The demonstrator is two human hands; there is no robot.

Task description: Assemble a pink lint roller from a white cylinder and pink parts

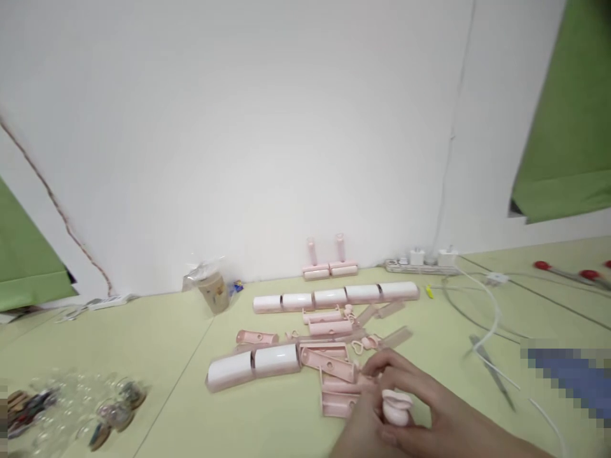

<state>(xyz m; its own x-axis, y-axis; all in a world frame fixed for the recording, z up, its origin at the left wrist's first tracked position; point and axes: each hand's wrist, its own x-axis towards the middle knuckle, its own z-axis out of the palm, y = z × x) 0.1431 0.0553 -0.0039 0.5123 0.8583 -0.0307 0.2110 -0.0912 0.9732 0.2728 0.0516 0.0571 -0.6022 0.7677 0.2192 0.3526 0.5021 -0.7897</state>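
Near the bottom right, my left hand (pixel 365 423) and my right hand (pixel 420 394) are close together. Between them is a small pale pink rounded part (pixel 397 407), pinched by my right hand's fingers. My left hand's fingers are closed beside it, partly hidden, and what they hold cannot be made out. Just behind the hands lie pink plastic trays (pixel 337 404) and a pink bar with a hole (pixel 328 364). White rolls (pixel 277 359) lie left of these, and a longer row of white rolls (pixel 329 297) lies farther back.
Two pink roller pieces (pixel 330 270) stand by the wall. A bagged cup (pixel 214 291) is at left, with clear bubbly plastic (pixel 67 407) nearer. At right are a power strip (pixel 420 267), a white cable (pixel 494 312), scissors (pixel 494 372) and red-handled tools (pixel 568 272).
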